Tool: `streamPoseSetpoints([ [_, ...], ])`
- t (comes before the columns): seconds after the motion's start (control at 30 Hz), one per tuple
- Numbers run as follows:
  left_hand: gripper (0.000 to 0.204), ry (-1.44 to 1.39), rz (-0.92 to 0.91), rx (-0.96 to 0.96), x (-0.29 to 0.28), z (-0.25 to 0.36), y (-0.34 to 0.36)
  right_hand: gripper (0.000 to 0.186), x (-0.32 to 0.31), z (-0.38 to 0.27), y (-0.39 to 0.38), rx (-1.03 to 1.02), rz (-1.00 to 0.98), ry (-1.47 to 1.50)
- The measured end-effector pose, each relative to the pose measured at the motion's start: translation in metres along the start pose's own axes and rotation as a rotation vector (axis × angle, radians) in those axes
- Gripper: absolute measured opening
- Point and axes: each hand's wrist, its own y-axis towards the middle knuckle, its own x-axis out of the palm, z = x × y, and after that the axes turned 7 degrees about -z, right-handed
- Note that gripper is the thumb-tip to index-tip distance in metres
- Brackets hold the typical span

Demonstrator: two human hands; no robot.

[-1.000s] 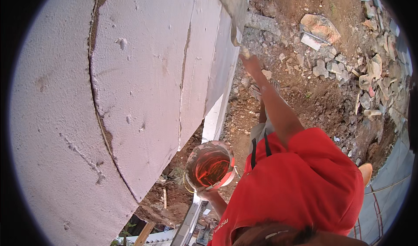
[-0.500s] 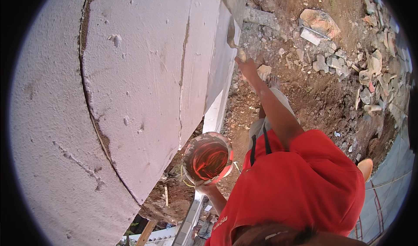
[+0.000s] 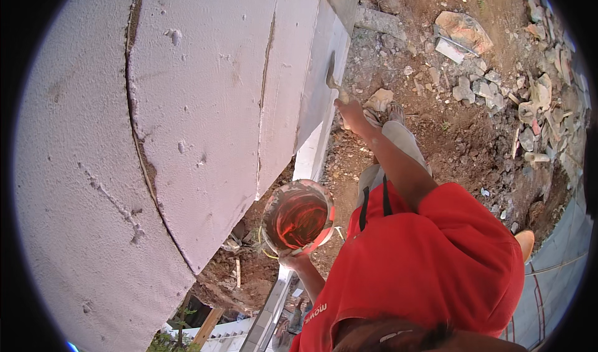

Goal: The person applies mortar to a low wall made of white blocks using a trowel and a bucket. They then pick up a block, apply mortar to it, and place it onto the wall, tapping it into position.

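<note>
My right hand (image 3: 354, 118) is closed round the handle of a trowel (image 3: 331, 70). Its metal blade lies against the smooth pale strip of the wall (image 3: 205, 97), close to the wall's edge. Nearer to me, my left hand (image 3: 294, 260) holds a round bucket (image 3: 299, 218) by its lower side. The bucket's rim is crusted with dried mortar, and its inside looks reddish and wet or shiny; how much it holds I cannot tell. Most of my left fingers are hidden beneath the bucket.
Long dark cracks run along the rough wall on the left. Broken stones (image 3: 479, 90) and a large rock (image 3: 464, 31) lie on the brown earth to the right. My bare foot (image 3: 395, 112) stands beside a stone. A wooden plank (image 3: 207, 328) shows at the lower left.
The trowel and my right hand have come slightly nearer to me along the wall strip. The bucket stays in my left hand, nearly in place. The whole view has shifted a little.
</note>
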Motion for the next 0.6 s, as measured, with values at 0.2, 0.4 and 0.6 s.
streamPoseSetpoints([
  [0.2, 0.049, -0.127, 0.099, -0.060, 0.010, -0.011, -0.018, 0.030, 0.048, -0.045, -0.113, -0.689, 0.175, -0.323],
  [0.4, 0.067, -0.219, -0.023, -0.117, -0.002, 0.001, -0.010, 0.034, 0.052, -0.001, -0.114, -0.578, 0.155, -0.324],
  [0.6, 0.067, -0.204, -0.081, -0.114, -0.014, -0.005, -0.013, 0.031, 0.065, 0.005, -0.153, -0.735, 0.088, -0.338],
])
